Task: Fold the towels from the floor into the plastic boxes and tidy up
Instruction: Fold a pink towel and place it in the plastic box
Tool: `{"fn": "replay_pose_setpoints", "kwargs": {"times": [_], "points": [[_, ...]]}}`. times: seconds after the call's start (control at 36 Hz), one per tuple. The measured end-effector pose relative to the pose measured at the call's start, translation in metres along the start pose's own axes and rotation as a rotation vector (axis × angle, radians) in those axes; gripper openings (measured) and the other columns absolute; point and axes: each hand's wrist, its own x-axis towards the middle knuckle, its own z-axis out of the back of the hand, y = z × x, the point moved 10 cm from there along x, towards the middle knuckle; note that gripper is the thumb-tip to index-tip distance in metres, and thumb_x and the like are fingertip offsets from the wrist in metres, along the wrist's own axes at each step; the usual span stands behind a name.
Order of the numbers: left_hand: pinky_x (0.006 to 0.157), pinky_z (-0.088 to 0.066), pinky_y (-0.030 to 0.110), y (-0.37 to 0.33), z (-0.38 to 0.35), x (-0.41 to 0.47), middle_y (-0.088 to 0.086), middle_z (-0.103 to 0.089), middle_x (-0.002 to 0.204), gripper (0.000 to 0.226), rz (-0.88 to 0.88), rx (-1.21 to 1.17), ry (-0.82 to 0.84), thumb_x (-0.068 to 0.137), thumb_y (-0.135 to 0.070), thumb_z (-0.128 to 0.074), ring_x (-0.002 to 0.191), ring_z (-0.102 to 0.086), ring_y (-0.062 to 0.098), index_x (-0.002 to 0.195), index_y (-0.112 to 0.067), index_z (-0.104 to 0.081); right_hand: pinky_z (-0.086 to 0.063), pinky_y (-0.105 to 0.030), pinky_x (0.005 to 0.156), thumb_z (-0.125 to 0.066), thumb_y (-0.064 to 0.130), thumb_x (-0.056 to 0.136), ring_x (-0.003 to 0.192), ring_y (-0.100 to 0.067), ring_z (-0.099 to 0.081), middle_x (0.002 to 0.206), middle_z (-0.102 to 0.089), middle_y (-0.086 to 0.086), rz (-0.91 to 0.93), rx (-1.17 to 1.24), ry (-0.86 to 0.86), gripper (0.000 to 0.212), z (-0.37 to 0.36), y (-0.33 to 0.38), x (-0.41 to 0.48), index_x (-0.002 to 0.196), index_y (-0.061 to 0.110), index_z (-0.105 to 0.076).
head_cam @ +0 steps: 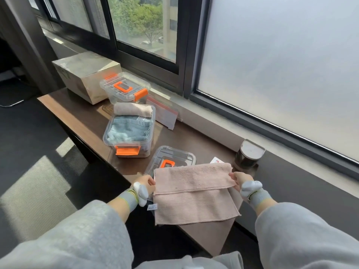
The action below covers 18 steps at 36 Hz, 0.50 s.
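Lid (174,154) half hidden behind pink towel (194,200); tag (152,206) seemingly illegible.

A grey box (85,74) is placed at the far end of the bench (81,113), against its window-side edge. Flat clear pouches (165,113) are leaned on the sill (213,121) along the same edge. A dark lidded jar (248,156) is stood nearer, with a white card (215,159) just beside it.

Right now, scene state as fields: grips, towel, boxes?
left grip: pinches pink towel at its left edge
right grip: pinches the towel's top flap at its right edge
pink towel: folded over once, on the table, partly covering a loose lid
open box: holds blue towel, with beige towel on top
closed box: behind the open box, lid on
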Motion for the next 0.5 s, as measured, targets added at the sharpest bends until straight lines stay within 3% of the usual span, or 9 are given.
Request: {"fn": "replay_pose_setpoints", "kwargs": {"times": [0.06,0.11,0.14,0.22,0.28,0.33,0.42,0.47,0.5], "points": [[0.078,-0.042,0.022,0.003,-0.009,0.003,0.007,-0.059,0.105,0.012,0.034,-0.101,0.024,0.091,-0.008,-0.053,0.094,-0.055,0.020,0.100,-0.012,-0.058,-0.047,-0.033,0.091,-0.058,0.006,0.088,0.087,-0.022,-0.052,0.082,-0.055,-0.006,-0.024,-0.036,-0.016,0.022,0.000,-0.009,0.003,0.066,0.008,-0.056],[0.086,-0.044,0.028,0.005,-0.012,0.001,0.016,-0.060,0.118,0.025,0.075,-0.203,0.016,0.092,-0.006,-0.050,0.103,-0.057,0.028,0.116,0.000,-0.059,-0.050,-0.031,0.074,-0.058,0.005,0.087,0.071,-0.021,-0.052,0.078,-0.052,-0.007,-0.045,-0.035,-0.010,0.022,-0.004,-0.014,0.002,0.065,0.008,-0.053],[0.091,-0.046,0.032,0.006,-0.014,0.000,0.020,-0.060,0.120,0.028,0.092,-0.231,0.010,0.092,-0.005,-0.049,0.105,-0.059,0.032,0.118,0.004,-0.058,-0.052,-0.032,0.076,-0.057,0.004,0.087,0.067,-0.020,-0.050,0.075,-0.049,-0.007,-0.063,-0.032,-0.015,0.023,-0.005,-0.018,0.002,0.065,0.007,-0.052],[0.095,-0.047,0.039,0.007,-0.019,-0.001,0.020,-0.060,0.095,0.033,0.112,-0.313,0.003,0.092,-0.005,-0.046,0.093,-0.058,0.034,0.117,0.015,-0.055,-0.044,-0.041,0.103,-0.056,0.007,0.088,0.081,-0.023,-0.049,0.071,-0.048,-0.005,-0.072,-0.096,-0.012,0.025,-0.007,-0.023,0.004,0.063,0.007,-0.051],[0.084,-0.049,0.027,0.006,-0.023,-0.001,0.011,-0.051,0.076,0.033,0.112,-0.368,0.026,0.092,-0.001,-0.045,0.082,-0.053,0.028,0.120,0.018,-0.051,-0.044,-0.043,0.101,-0.056,0.009,0.089,0.077,-0.021,-0.051,0.070,-0.050,-0.004,-0.048,-0.090,0.002,0.025,-0.009,-0.025,0.005,0.064,0.009,-0.052],[0.070,-0.045,0.023,0.004,-0.019,-0.003,0.005,-0.050,0.068,0.032,0.117,-0.395,-0.022,0.089,0.002,-0.050,0.077,-0.052,0.027,0.120,0.009,-0.053,-0.051,-0.039,0.085,-0.056,0.007,0.087,0.064,-0.019,-0.047,0.067,-0.049,-0.004,-0.026,-0.076,-0.008,0.024,-0.009,-0.025,0.006,0.063,0.010,-0.052],[0.072,-0.046,0.031,0.003,-0.013,-0.008,0.011,-0.056,0.085,0.035,0.093,-0.447,-0.066,0.086,0.006,-0.050,0.083,-0.055,0.028,0.121,-0.002,-0.049,-0.049,-0.028,0.066,-0.057,0.004,0.085,0.062,-0.016,-0.046,0.067,-0.049,-0.004,0.010,-0.032,-0.045,0.020,-0.004,-0.021,0.006,0.065,0.007,-0.057],[0.061,-0.048,0.030,0.002,-0.010,-0.008,0.010,-0.057,0.083,0.029,0.071,-0.460,-0.070,0.086,0.007,-0.049,0.073,-0.056,0.025,0.112,-0.006,-0.050,-0.050,-0.017,0.056,-0.054,0.005,0.090,0.060,-0.012,-0.047,0.068,-0.049,0.001,0.050,-0.076,-0.018,0.008,-0.007,-0.014,0.003,0.088,0.008,-0.061],[0.058,-0.048,0.029,0.003,-0.007,-0.006,0.008,-0.057,0.078,0.023,0.067,-0.469,-0.084,0.086,0.005,-0.050,0.068,-0.055,0.022,0.104,-0.008,-0.050,-0.048,-0.014,0.050,-0.052,0.005,0.091,0.060,-0.010,-0.047,0.070,-0.049,0.003,0.071,-0.080,-0.003,0.015,-0.009,-0.011,0.002,0.102,0.009,-0.062]]}}
